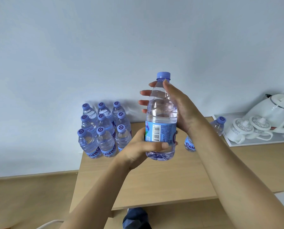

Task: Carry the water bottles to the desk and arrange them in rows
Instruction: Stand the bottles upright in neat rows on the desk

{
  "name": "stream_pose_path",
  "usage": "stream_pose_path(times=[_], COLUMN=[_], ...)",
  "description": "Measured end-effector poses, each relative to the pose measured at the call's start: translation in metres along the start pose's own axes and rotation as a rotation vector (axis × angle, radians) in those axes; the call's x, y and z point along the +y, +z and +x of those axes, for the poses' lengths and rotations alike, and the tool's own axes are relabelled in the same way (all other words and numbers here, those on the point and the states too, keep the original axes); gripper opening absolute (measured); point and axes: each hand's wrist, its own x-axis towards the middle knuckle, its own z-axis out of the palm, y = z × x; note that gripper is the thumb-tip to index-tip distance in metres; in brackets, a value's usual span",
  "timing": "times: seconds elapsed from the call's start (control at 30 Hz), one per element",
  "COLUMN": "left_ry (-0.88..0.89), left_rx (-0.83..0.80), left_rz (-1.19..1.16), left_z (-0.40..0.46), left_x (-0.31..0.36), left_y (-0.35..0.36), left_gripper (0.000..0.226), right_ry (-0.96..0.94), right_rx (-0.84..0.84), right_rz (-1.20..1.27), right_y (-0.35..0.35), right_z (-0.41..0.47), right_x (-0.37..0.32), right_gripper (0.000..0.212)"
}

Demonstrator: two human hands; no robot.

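Where the desk (154, 182) meets the wall at its far left corner, nine water bottles (103, 128) stand upright in three rows of three, caps lilac, the outer ones at the desk's left edge. Bare wood lies open between this block and the near edge. At centre, a single bottle (161, 119) is held upright above the desk: the left hand (142, 151) wraps its lower body with fingers curled round the label, while the right hand (176, 106) grips its shoulder, fingertips showing past the far side. Behind the right forearm, two more bottles (218, 125) stand partly hidden (their bases cannot be seen fully). At far right, a white tray (253, 142) holds a kettle (276, 109) and two lidded cups (247, 128).
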Motion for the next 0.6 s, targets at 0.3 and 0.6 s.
stream_pose_path(times=[0.3, 0.6], left_ry=[0.018, 0.089], left_rx=[0.082, 0.359], left_rz=[0.035, 0.312], left_z=[0.009, 0.011], left_x=[0.001, 0.001], left_y=[0.003, 0.014], left_gripper=[0.056, 0.070], right_ry=[-0.111, -0.171], right_rx=[0.252, 0.541], right_rz=[-0.173, -0.339], right_y=[0.006, 0.014], right_z=[0.008, 0.015], right_x=[-0.003, 0.000], right_gripper=[0.023, 0.032])
